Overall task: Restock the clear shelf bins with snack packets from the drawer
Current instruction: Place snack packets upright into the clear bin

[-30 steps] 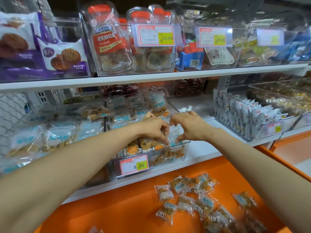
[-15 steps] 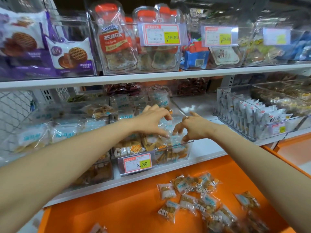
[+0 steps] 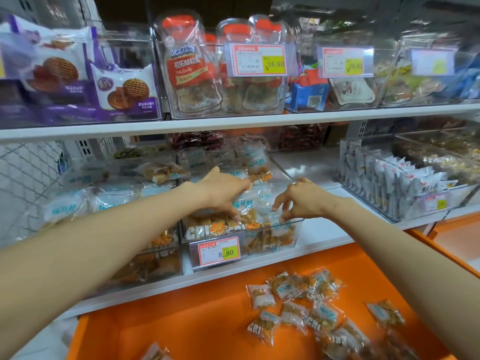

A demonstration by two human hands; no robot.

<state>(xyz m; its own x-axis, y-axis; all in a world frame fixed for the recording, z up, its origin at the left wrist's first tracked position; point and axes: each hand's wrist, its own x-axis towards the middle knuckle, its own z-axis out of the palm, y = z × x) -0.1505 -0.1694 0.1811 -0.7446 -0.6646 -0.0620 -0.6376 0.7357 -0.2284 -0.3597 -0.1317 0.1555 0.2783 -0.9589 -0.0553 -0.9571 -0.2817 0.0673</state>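
Both bare forearms stretch out over the open orange drawer [image 3: 181, 315] and meet at the clear, hard-walled plastic bin [image 3: 293, 222] on the lower white shelf [image 3: 319, 229]. The left hand [image 3: 223, 194] lies palm down across the top of the heap. Its fingers are long and spread, pressing on the crinkly see-through snack packets [image 3: 246, 203] inside without curling round any. The right hand [image 3: 305, 200] comes in from the other side with its wrist raised and its fingers hooked downward like a claw. Their tips sit among the wrappers just behind the bin's front rim; whether it actually pinches one I cannot tell. A thin ring [image 3: 293, 184] shows on one of its fingers.

The packets are small pillow-shaped pouches of glossy film, with pale blue and white print at one end and golden-brown pieces showing through. They fill the bin to its rim. A red and yellow price label [image 3: 218, 251] marked 8.80 sits in a clear holder on the bin's front. More loose packets [image 3: 293, 314] of the same kind lie scattered on the drawer's smooth orange floor, below the right forearm.
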